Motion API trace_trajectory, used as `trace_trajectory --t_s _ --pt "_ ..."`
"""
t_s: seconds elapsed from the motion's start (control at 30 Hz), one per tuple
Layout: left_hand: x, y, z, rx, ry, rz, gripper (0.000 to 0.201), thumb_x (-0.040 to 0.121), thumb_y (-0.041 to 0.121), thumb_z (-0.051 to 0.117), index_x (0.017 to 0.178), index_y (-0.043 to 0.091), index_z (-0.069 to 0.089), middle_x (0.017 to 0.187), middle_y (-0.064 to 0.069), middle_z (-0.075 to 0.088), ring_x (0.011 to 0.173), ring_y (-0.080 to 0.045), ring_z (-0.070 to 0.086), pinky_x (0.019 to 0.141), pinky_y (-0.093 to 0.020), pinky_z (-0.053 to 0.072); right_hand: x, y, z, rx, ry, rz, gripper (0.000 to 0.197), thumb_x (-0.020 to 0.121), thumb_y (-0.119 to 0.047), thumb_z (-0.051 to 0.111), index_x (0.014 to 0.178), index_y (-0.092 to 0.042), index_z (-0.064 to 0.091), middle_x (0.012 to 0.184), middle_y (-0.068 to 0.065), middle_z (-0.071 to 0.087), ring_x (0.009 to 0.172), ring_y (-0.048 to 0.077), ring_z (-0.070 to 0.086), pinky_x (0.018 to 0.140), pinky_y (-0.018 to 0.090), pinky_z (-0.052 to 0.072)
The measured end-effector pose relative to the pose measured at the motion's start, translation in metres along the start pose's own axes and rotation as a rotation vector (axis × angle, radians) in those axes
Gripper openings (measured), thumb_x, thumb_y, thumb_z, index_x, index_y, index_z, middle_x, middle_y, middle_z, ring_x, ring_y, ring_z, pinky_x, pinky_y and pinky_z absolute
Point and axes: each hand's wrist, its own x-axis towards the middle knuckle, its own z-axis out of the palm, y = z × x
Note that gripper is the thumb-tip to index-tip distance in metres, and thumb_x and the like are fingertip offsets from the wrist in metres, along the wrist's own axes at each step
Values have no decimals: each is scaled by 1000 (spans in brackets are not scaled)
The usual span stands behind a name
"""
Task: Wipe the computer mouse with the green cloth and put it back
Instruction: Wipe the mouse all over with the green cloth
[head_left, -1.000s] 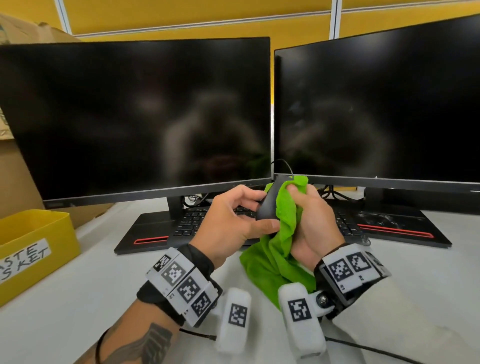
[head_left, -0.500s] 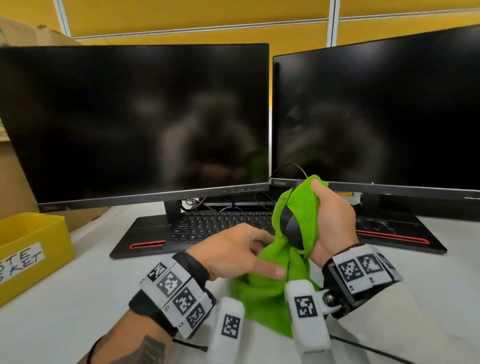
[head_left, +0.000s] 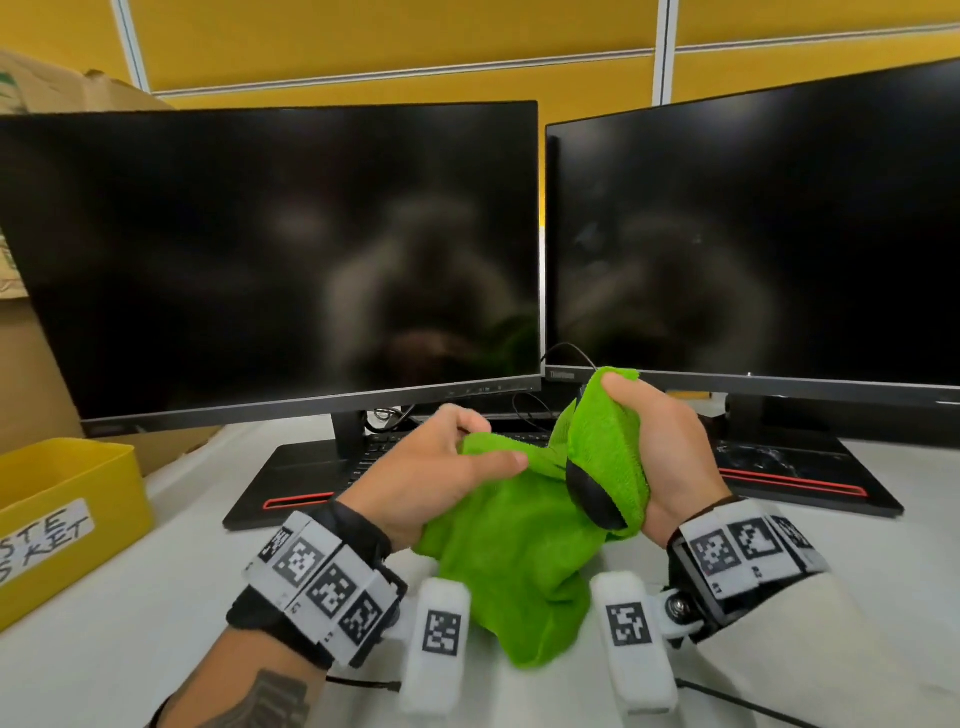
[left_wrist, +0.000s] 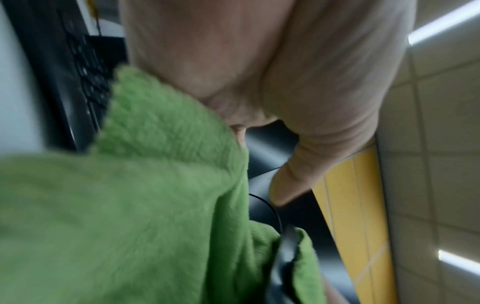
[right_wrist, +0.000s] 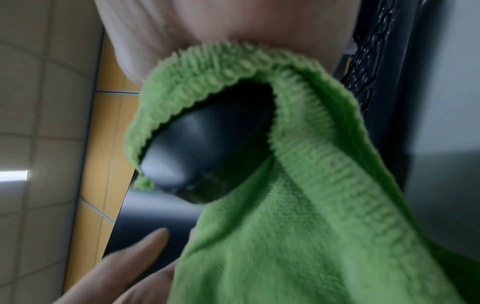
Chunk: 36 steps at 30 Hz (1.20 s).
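Observation:
A black computer mouse (head_left: 592, 493) is wrapped in the green cloth (head_left: 519, 561), only its rounded rear end showing. My right hand (head_left: 670, 457) grips the mouse through the cloth, held above the desk in front of the monitors. The right wrist view shows the mouse (right_wrist: 205, 156) peeking out of a cloth (right_wrist: 298, 205) fold. My left hand (head_left: 441, 473) holds a loose part of the cloth to the left of the mouse, thumb laid across it. In the left wrist view the cloth (left_wrist: 135, 205) fills the lower left. The mouse cable (head_left: 571, 353) loops up behind.
Two dark monitors (head_left: 270, 260) (head_left: 753, 244) stand side by side at the back. A black keyboard (head_left: 374, 457) lies under them on the white desk (head_left: 130, 597). A yellow bin (head_left: 62, 519) sits at the left edge, with cardboard boxes behind it.
My left hand let go of the mouse, dropped and then took hold of the hanging cloth. My right hand now holds the mouse alone, wrapped in the cloth, and shifted slightly right.

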Motion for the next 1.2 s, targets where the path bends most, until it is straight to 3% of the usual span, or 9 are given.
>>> trace_trajectory --t_s 0.13,0.3,0.4,0.47,0.57,0.7,0.9,1.07,1.2 --pt "3 6 4 -440 57 45 36 93 0 70 126 2 55 97 -16 71 78 -26 71 68 -37 58 -4 4 3 -74 -41 -52 27 91 -26 76 97 0 77 116 33 73 113 52 70 102 67 55" --pt "6 9 -2 -678 3 153 29 99 -9 50 123 1 61 107 -16 79 85 -22 77 71 -29 66 3 15 3 -119 -48 -73 22 106 -12 55 104 4 70 117 34 72 112 52 70 102 67 55" --pt "4 3 9 -524 -9 258 34 81 -7 76 113 4 67 95 -11 79 77 -17 75 65 -24 62 1 18 9 -142 -107 -104 17 105 -12 56 100 -1 67 107 34 70 98 43 70 101 66 54" --pt "6 -6 15 -384 25 282 42 76 0 80 115 7 68 109 -10 78 89 -21 72 72 -29 62 -3 21 14 -130 -163 -127 15 98 -16 61 97 -2 66 102 34 67 93 38 64 96 65 53" --pt "5 -10 23 -241 64 266 48 78 18 90 120 16 66 133 -15 67 103 -31 64 88 -43 62 -6 26 17 -65 -235 -98 18 104 -4 55 115 7 65 119 41 67 111 55 69 104 71 51" --pt "3 -9 35 -238 30 218 45 95 27 71 133 25 49 130 -11 67 104 -24 72 90 -44 64 -11 23 23 61 -247 -32 25 102 1 56 122 14 62 125 45 64 119 61 63 107 71 49" --pt "8 -18 37 -4 -33 158 85 76 89 57 131 24 57 119 -4 77 112 -18 75 104 -47 57 -8 30 28 155 -97 -22 26 104 -12 60 105 10 73 104 31 77 99 43 74 100 61 58" --pt "9 -11 31 222 31 249 77 109 57 28 84 -1 71 73 -12 71 72 -22 67 81 -41 57 -9 29 28 202 -176 -19 32 108 -10 49 113 14 69 114 36 74 102 43 76 95 54 62" --pt "17 -12 26 246 170 382 62 114 40 25 70 14 60 60 4 60 57 -11 54 68 -34 49 -11 28 27 180 -286 -6 32 109 -5 42 123 10 67 124 31 74 118 42 72 105 53 57"
